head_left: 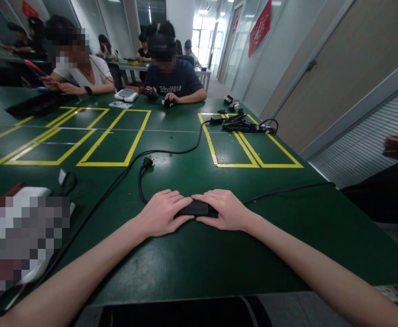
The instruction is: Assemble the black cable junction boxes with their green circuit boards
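Note:
A black power adapter (194,209) lies on the green table in front of me, gripped from both ends. My left hand (165,211) wraps round its left end, thumb on the near side and fingers on the far side. Round the right end closes my right hand (224,210) in the same way. From the left end a thick black cord curves up to a plug (147,162) with bare prongs. A thinner black cable (287,190) runs from beside my right hand to the table's right edge. The adapter's two ends are hidden under my fingers.
Yellow tape rectangles (127,156) mark the green table (199,268). A long black cable (117,175) crosses it on the left, near a blurred-out stack. Black cables and adapters (238,122) lie heaped at the far right. Two people sit across the table, handling objects.

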The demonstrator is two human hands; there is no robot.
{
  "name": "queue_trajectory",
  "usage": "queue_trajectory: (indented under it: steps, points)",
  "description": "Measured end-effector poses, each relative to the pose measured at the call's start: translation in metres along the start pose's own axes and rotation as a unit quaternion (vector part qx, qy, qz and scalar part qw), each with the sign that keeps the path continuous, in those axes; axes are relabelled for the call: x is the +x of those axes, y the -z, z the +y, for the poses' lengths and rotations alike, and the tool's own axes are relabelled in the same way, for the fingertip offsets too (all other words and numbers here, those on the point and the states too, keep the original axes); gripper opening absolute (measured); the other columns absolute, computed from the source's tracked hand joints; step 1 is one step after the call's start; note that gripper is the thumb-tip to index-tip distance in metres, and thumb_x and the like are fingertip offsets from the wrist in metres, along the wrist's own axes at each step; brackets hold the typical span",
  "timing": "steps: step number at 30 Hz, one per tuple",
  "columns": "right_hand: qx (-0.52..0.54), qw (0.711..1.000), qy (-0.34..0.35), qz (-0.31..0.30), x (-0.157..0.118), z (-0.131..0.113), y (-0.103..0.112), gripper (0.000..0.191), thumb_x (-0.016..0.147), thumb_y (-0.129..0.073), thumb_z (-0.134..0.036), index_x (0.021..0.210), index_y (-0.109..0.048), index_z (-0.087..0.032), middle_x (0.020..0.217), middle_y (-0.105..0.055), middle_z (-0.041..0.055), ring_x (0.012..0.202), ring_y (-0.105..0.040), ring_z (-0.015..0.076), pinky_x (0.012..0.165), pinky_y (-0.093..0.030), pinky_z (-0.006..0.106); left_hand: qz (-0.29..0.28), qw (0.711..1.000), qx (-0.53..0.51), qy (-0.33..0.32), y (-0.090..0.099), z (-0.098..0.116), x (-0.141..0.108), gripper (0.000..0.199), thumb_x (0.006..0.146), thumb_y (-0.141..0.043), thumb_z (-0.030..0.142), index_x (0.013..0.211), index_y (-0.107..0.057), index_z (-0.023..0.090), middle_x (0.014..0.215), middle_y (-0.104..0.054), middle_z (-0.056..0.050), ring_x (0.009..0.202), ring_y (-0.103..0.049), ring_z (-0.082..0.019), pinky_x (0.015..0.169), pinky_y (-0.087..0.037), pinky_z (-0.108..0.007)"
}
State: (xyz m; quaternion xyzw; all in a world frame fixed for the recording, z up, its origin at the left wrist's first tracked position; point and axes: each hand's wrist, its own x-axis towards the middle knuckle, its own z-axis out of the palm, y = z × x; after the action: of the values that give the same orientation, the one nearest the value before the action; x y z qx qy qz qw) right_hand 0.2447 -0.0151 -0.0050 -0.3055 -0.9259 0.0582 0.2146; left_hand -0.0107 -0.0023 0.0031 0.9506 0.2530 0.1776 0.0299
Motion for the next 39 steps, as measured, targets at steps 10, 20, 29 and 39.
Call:
queue_trajectory:
  steps: [10, 20, 29, 39]
  points:
    - [-0.003, 1.000, 0.009, -0.004, 0.000, -0.002, 0.001, 0.029, 0.104, -0.056, -0.040, 0.114, -0.066, -0.015, 0.091, -0.075, 0.0095, 0.080, -0.069, 0.0229, 0.071, -0.048, 0.035, 0.026, 1.000, -0.016, -0.002, -0.002, 0.002, 0.001, 0.035, 0.107, -0.048, 0.045, 0.113, -0.067, 0.016, 0.095, -0.073, -0.009, 0.087, -0.067, -0.023, 0.079, -0.052, -0.035]
    - [-0.025, 0.999, 0.017, -0.012, -0.001, -0.002, 0.002, 0.027, 0.104, -0.056, -0.041, 0.109, -0.067, -0.016, 0.088, -0.075, 0.0084, 0.076, -0.069, 0.0207, 0.069, -0.044, 0.033, 0.012, 0.999, -0.033, 0.019, -0.003, 0.004, 0.002, 0.034, 0.106, -0.051, 0.043, 0.119, -0.066, 0.016, 0.094, -0.072, -0.009, 0.086, -0.066, -0.022, 0.081, -0.054, -0.035]
    - [-0.013, 1.000, 0.012, 0.015, 0.000, -0.006, 0.002, 0.034, 0.101, -0.060, -0.044, 0.121, -0.063, -0.016, 0.096, -0.075, 0.0101, 0.083, -0.069, 0.0221, 0.073, -0.048, 0.033, 0.017, 1.000, 0.017, -0.004, -0.006, 0.002, 0.002, 0.023, 0.101, -0.054, 0.031, 0.108, -0.068, 0.014, 0.085, -0.071, -0.007, 0.078, -0.065, -0.022, 0.075, -0.048, -0.036]
    - [0.312, 0.934, -0.166, -0.060, 0.004, -0.017, 0.015, 0.029, 0.090, -0.075, -0.040, 0.099, -0.058, -0.019, 0.076, -0.051, -0.0064, 0.059, -0.042, 0.0085, 0.053, -0.034, 0.021, 0.011, 0.996, 0.076, -0.042, -0.005, 0.007, 0.003, 0.026, 0.093, -0.060, 0.019, 0.118, -0.065, 0.014, 0.108, -0.078, -0.012, 0.095, -0.068, -0.027, 0.087, -0.049, -0.041]
